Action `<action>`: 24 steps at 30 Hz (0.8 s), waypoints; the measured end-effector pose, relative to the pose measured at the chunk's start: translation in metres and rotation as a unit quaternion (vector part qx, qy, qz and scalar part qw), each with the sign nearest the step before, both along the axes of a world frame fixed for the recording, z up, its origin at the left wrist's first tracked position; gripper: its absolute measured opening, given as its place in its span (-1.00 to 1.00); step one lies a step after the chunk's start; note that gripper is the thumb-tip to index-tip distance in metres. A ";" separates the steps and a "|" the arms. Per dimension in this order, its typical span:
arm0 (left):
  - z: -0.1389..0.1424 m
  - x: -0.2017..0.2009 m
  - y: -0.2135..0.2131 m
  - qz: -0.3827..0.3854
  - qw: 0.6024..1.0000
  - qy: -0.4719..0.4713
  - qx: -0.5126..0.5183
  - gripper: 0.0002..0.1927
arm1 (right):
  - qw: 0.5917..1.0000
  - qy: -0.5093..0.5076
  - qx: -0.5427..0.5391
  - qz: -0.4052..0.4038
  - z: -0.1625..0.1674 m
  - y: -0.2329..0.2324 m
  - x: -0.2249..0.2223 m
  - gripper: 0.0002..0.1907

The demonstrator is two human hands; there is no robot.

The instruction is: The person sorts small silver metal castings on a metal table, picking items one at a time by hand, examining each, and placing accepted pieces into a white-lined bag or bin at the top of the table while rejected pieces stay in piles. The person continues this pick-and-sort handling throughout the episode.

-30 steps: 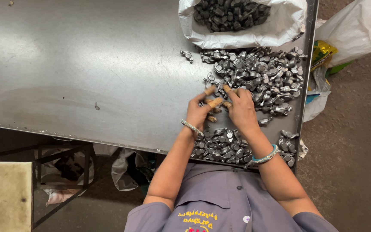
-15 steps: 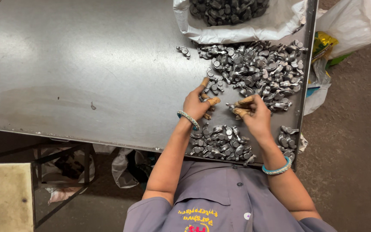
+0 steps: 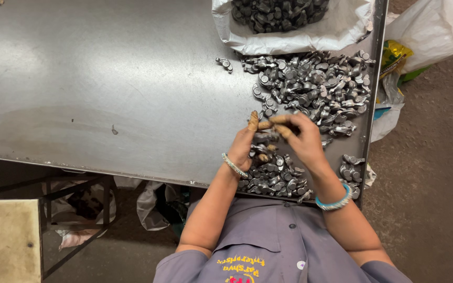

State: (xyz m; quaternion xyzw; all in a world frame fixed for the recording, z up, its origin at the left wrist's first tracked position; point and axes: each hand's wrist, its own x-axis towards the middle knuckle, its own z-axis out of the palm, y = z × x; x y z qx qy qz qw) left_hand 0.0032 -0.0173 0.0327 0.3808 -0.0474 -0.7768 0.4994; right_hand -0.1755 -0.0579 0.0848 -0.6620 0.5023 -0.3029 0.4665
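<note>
While working over the near right part of the bench (image 3: 106,78), bringing both hands together above the small metal parts: left hand (image 3: 247,144) curled, fingertips wrapped in tan covers, seemingly pinching a part against the right hand (image 3: 302,139), whose fingers are bent inward onto the same spot. Hard telling exactly which piece is pinched, the fingers hiding it.

Sitting right under the wrists, a near pile of parts (image 3: 276,175), crowding the near edge of the bench. Risking a spill there, judging by how close those pieces are lying to the lip; a nudge from a forearm or the silver bangle (image 3: 233,165) probably sending some off onto the floor (image 3: 431,173). Same worry at the right edge, where a small cluster (image 3: 349,170) is resting almost on the rim, just beside the blue bangle (image 3: 334,203).

Spreading across the far right, the larger heap of parts (image 3: 310,86), touching the white sack (image 3: 300,36) at the far right corner, itself full of dark pieces. Possibly mixing the heap and the near pile, being barely apart.

Lying alone to the left of the heap, one stray part (image 3: 224,63). Leaving plenty of open room across the whole left half of the bench, bare steel out to the far left corner. Hanging past the right edge, plastic bags (image 3: 436,26).
</note>
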 end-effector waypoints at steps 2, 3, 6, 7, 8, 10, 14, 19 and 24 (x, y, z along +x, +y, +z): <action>0.006 0.009 0.002 0.006 0.999 -0.044 -0.018 -0.53 | 0.977 0.164 -0.138 -0.004 0.010 -0.005 0.020 -0.56; 0.009 0.013 0.002 0.009 0.997 -0.066 -0.028 -0.58 | 0.960 0.214 -0.180 0.005 0.014 -0.008 0.029 -0.51; 0.014 0.030 0.004 0.028 0.996 -0.073 -0.043 -0.61 | 0.944 0.248 -0.216 0.021 0.019 -0.010 0.039 -0.47; 0.014 0.034 0.004 0.022 0.995 -0.087 -0.042 -0.60 | 0.946 0.242 -0.214 0.025 0.017 -0.009 0.039 -0.47; 0.014 0.038 0.003 0.018 0.994 -0.102 -0.043 -0.59 | 0.946 0.248 -0.209 0.028 0.014 -0.009 0.038 -0.51; 0.013 0.043 0.004 0.007 0.993 -0.114 -0.040 -0.56 | 0.946 0.260 -0.192 0.037 0.003 -0.003 0.030 -0.59; 0.013 0.042 0.001 -0.029 0.991 -0.126 -0.029 -0.53 | 0.974 0.195 -0.114 0.002 -0.029 0.003 0.000 -0.68; 0.022 0.033 0.001 -0.056 0.987 -0.150 -0.024 -0.51 | 0.899 -0.322 0.282 -0.093 -0.062 0.001 -0.051 -0.73; 0.029 0.033 0.001 -0.045 0.991 -0.123 -0.032 -0.50 | 0.760 -0.509 0.398 -0.073 -0.072 0.001 -0.072 -0.74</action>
